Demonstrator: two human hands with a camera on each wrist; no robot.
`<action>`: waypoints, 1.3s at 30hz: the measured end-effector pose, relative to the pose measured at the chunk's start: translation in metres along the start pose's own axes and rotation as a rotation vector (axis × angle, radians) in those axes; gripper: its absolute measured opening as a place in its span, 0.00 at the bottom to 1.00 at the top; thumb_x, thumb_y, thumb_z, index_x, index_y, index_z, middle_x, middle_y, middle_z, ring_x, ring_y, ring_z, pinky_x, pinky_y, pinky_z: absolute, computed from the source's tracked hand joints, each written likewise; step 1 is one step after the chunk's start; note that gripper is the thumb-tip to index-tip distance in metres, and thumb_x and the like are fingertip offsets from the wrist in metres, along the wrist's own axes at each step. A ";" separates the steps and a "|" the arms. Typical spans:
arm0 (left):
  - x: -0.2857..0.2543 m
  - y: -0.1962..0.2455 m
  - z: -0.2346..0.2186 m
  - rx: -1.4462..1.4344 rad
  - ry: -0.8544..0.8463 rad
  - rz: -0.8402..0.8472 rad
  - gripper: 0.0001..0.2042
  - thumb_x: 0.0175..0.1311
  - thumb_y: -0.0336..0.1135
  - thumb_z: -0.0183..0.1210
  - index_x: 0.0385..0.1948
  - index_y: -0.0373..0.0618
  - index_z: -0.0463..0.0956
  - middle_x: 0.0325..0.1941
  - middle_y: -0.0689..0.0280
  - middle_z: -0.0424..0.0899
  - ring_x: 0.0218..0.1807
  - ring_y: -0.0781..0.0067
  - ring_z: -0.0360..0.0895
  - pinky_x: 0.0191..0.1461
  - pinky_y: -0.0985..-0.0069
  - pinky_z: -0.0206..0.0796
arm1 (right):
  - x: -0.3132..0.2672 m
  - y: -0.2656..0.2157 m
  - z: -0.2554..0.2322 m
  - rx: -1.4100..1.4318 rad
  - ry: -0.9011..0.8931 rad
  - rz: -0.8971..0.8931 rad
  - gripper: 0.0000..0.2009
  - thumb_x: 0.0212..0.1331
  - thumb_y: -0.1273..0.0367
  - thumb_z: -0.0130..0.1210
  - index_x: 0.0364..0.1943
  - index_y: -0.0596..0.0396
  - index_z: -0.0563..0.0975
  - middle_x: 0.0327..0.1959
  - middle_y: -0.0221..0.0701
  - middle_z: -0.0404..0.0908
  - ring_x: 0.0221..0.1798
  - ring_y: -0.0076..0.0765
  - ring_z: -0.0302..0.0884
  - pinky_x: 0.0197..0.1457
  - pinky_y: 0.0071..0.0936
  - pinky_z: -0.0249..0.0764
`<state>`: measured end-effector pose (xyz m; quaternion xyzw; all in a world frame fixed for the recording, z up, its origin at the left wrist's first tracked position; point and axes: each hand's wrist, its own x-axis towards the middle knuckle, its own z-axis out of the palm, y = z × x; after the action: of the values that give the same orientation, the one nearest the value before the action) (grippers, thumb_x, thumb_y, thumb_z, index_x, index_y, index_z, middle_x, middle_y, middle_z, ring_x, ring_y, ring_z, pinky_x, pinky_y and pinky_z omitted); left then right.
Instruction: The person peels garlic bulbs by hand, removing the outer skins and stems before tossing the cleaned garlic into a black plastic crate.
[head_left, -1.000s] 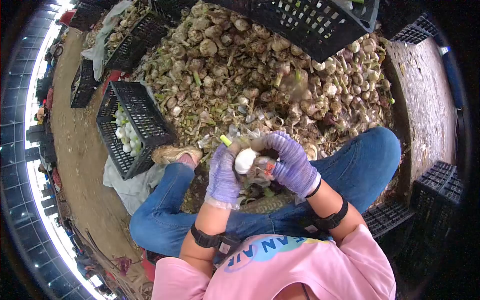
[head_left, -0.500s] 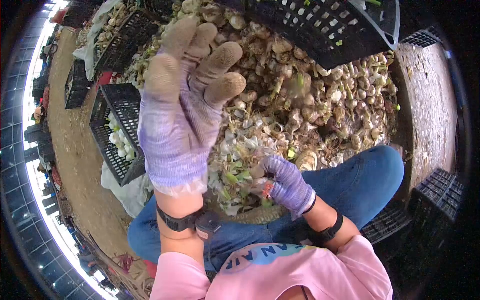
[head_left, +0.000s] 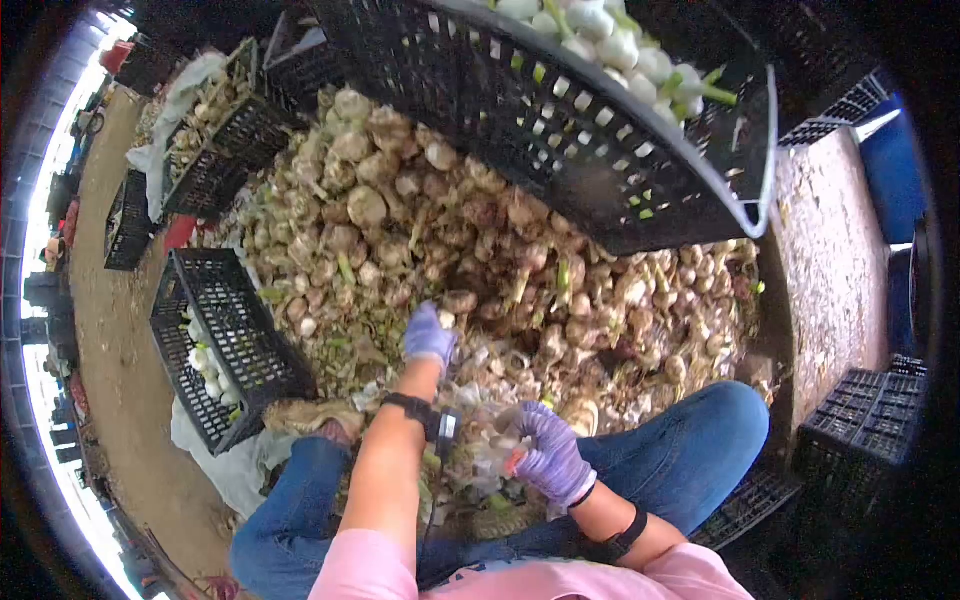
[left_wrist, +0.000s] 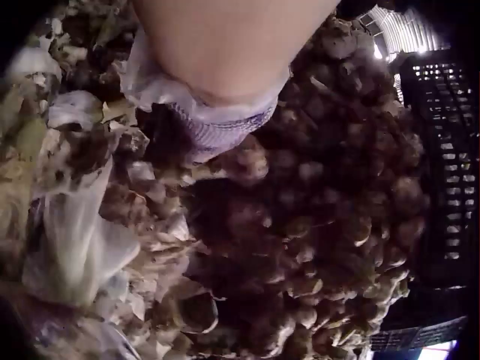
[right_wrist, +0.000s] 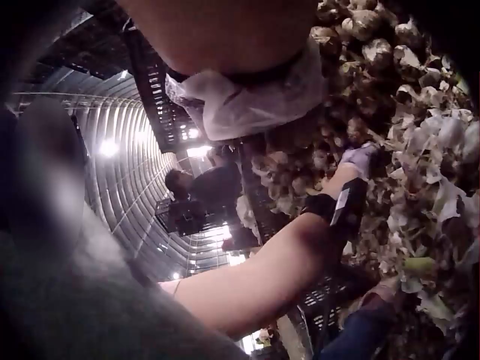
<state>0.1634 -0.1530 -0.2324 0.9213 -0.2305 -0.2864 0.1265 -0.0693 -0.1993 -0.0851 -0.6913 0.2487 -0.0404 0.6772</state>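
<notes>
The left hand [head_left: 430, 334], in a purple knit glove with brownish fingers, reaches down into a heap of garlic bulbs [head_left: 366, 206]. A brownish round shape and a small pale spot show at its fingertips; I cannot tell whether it grips a bulb. In the left wrist view the glove cuff [left_wrist: 217, 131] shows, with the fingers hidden below it. Over the lap the right hand [head_left: 552, 455], gloved alike, has its fingers curled around a small red thing [head_left: 515, 461] that is mostly hidden. Loose garlic skins [head_left: 480, 420] lie beneath it.
A black crate [head_left: 590, 215] with peeled white bulbs [head_left: 615, 45] stands at the far side of the heap. Another black crate [head_left: 235, 310] with white bulbs is at the left. Bent knees [head_left: 690, 450] flank the work. Stacked black crates [head_left: 855, 410] stand at the right.
The white bulb with a green stem has left the hands. The left hand rose open-fingered toward the far side, then came down on the heap. The right hand stays over the lap.
</notes>
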 end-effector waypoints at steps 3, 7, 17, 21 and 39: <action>-0.018 -0.026 0.003 -0.340 0.003 0.034 0.31 0.42 0.31 0.65 0.53 0.42 0.63 0.54 0.53 0.69 0.54 0.54 0.68 0.56 0.68 0.63 | -0.006 0.012 0.023 0.442 0.098 0.148 0.18 0.52 0.66 0.52 0.47 0.59 0.72 0.42 0.44 0.74 0.45 0.43 0.72 0.52 0.31 0.67; -0.124 0.013 -0.086 -1.087 -0.222 0.237 0.29 0.44 0.27 0.63 0.53 0.43 0.63 0.54 0.61 0.69 0.51 0.65 0.71 0.52 0.72 0.67 | -0.013 0.023 0.034 0.072 -0.055 0.010 0.19 0.52 0.74 0.50 0.51 0.59 0.71 0.38 0.30 0.75 0.40 0.26 0.71 0.47 0.23 0.67; -0.293 -0.013 -0.133 -1.006 0.037 0.631 0.34 0.40 0.45 0.70 0.50 0.46 0.63 0.51 0.63 0.71 0.53 0.71 0.68 0.56 0.73 0.63 | -0.084 -0.065 0.065 0.468 0.144 -0.194 0.17 0.58 0.69 0.52 0.50 0.62 0.69 0.47 0.34 0.73 0.50 0.26 0.70 0.54 0.25 0.67; -0.334 0.001 -0.132 -1.418 -0.064 0.733 0.31 0.44 0.41 0.68 0.51 0.50 0.62 0.54 0.59 0.69 0.57 0.61 0.67 0.59 0.67 0.61 | -0.100 -0.102 0.075 0.662 -0.095 -0.221 0.15 0.58 0.66 0.53 0.47 0.59 0.72 0.42 0.28 0.76 0.45 0.23 0.72 0.48 0.21 0.70; -0.355 -0.013 -0.132 -1.576 -0.255 0.565 0.31 0.48 0.40 0.66 0.54 0.44 0.62 0.52 0.61 0.71 0.51 0.69 0.71 0.54 0.72 0.66 | -0.107 -0.097 0.073 0.637 -0.116 -0.066 0.19 0.52 0.62 0.60 0.43 0.61 0.74 0.37 0.28 0.78 0.38 0.20 0.75 0.42 0.19 0.72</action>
<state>-0.0133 0.0482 0.0352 0.4325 -0.1974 -0.4226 0.7716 -0.1062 -0.0942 0.0320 -0.4535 0.1623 -0.0987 0.8708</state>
